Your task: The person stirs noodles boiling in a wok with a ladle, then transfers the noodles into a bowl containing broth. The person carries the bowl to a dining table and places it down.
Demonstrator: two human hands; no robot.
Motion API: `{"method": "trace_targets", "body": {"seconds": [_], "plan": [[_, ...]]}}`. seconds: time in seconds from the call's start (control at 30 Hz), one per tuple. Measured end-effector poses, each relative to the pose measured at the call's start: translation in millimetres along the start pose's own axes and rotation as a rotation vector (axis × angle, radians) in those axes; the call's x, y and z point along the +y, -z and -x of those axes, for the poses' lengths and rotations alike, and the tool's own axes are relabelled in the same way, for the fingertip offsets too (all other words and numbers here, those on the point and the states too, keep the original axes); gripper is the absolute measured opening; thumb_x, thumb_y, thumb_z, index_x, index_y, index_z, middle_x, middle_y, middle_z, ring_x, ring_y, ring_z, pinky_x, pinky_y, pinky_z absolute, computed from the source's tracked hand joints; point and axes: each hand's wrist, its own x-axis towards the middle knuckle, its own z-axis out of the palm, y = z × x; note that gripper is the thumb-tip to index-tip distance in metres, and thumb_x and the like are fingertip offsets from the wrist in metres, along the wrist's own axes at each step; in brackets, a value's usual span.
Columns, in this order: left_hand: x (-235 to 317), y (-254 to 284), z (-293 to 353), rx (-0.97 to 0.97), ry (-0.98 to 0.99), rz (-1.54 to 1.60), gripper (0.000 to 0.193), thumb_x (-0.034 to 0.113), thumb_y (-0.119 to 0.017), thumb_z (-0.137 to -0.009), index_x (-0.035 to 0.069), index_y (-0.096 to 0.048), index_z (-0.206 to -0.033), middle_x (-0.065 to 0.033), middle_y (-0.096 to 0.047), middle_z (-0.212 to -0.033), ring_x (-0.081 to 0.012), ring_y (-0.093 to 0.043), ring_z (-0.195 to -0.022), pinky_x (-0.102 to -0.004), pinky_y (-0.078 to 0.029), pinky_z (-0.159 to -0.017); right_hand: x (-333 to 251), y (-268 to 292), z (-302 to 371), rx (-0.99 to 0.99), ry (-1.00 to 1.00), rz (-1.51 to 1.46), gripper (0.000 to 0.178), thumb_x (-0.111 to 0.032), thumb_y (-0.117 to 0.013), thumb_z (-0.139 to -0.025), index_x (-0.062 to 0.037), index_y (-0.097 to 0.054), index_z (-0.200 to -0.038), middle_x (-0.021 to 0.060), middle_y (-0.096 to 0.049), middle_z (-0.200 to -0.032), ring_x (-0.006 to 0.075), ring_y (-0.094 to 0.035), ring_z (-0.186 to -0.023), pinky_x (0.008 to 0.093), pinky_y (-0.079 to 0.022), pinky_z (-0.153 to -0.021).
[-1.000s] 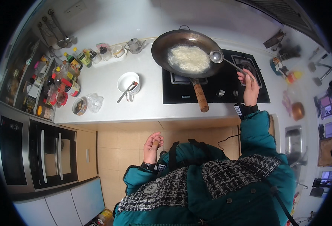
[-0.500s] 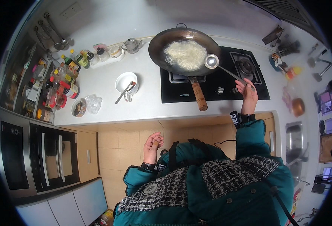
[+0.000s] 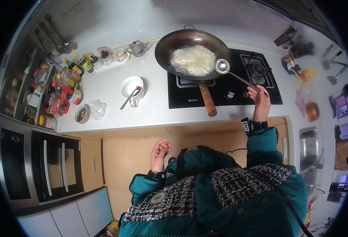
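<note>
- Left hand (image 3: 159,155), fingers loosely curled before the jacket — whether they meet the thumb, I cannot tell.
- Right hand (image 3: 260,103), closed round the end of a metal ladle (image 3: 241,78).
- White cup (image 3: 127,85) on the counter, left of the black hob (image 3: 231,102).
- Wok (image 3: 166,49) on the hob — ladle's bowl at its right side, pale noodles (image 3: 193,61) heaped inside.

Metal teapot (image 3: 137,48); oven (image 3: 56,168); sink (image 3: 309,145)
</note>
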Motion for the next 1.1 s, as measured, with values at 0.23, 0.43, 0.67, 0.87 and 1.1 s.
{"method": "trace_targets", "body": {"seconds": [0.23,0.43,0.67,0.87,1.1], "plan": [[0.0,-1.2,1.2,0.004,0.000,-0.003,0.024,0.007,-0.050,-0.095,0.005,-0.056,-0.118,-0.0012,-0.061,-0.095,-0.0066,-0.056,-0.082,-0.0193,-0.045,-0.075,1.6,2.7,-0.3,-0.010,-0.003,-0.003,0.033,-0.026,-0.041,-0.101,-0.0001,-0.050,-0.119,0.0224,-0.065,-0.105,0.0150,-0.063,-0.086,0.0231,-0.047,-0.078],[-0.1,-1.1,3.3,0.008,-0.008,-0.010,0.024,0.007,-0.050,-0.095,0.005,-0.056,-0.118,-0.0011,-0.062,-0.095,-0.0065,-0.056,-0.082,-0.0192,-0.045,-0.075,2.3,3.6,-0.2,-0.017,-0.009,-0.007,0.033,-0.027,-0.041,-0.101,-0.0002,-0.051,-0.118,0.0220,-0.065,-0.104,0.0146,-0.063,-0.085,0.0231,-0.048,-0.078],[-1.3,-1.5,3.2,0.009,-0.008,0.001,0.024,0.006,-0.049,-0.095,0.005,-0.056,-0.118,-0.0013,-0.061,-0.095,-0.0067,-0.055,-0.082,-0.0195,-0.045,-0.076,3.6,4.5,-0.2,-0.032,-0.008,-0.030,0.031,-0.026,-0.042,-0.101,-0.0009,-0.051,-0.117,0.0208,-0.066,-0.102,0.0145,-0.063,-0.083,0.0233,-0.048,-0.078],[-1.7,-2.3,4.6,0.011,-0.004,0.009,0.025,0.006,-0.049,-0.094,0.005,-0.056,-0.118,-0.0014,-0.061,-0.095,-0.0069,-0.055,-0.082,-0.0196,-0.045,-0.076,2.9,6.6,0.8,-0.041,0.005,-0.016,0.034,-0.029,-0.043,-0.100,-0.0008,-0.051,-0.118,0.0202,-0.066,-0.103,0.0145,-0.064,-0.085,0.0232,-0.048,-0.078],[-2.2,-3.2,5.9,0.016,0.001,0.000,0.024,0.007,-0.050,-0.095,0.006,-0.057,-0.118,-0.0005,-0.061,-0.094,-0.0064,-0.055,-0.081,-0.0196,-0.045,-0.075,0.0,6.7,2.3,-0.024,-0.011,-0.038,0.034,-0.029,-0.043,-0.100,-0.0005,-0.051,-0.118,0.0208,-0.066,-0.103,0.0154,-0.064,-0.086,0.0237,-0.048,-0.079]]}}
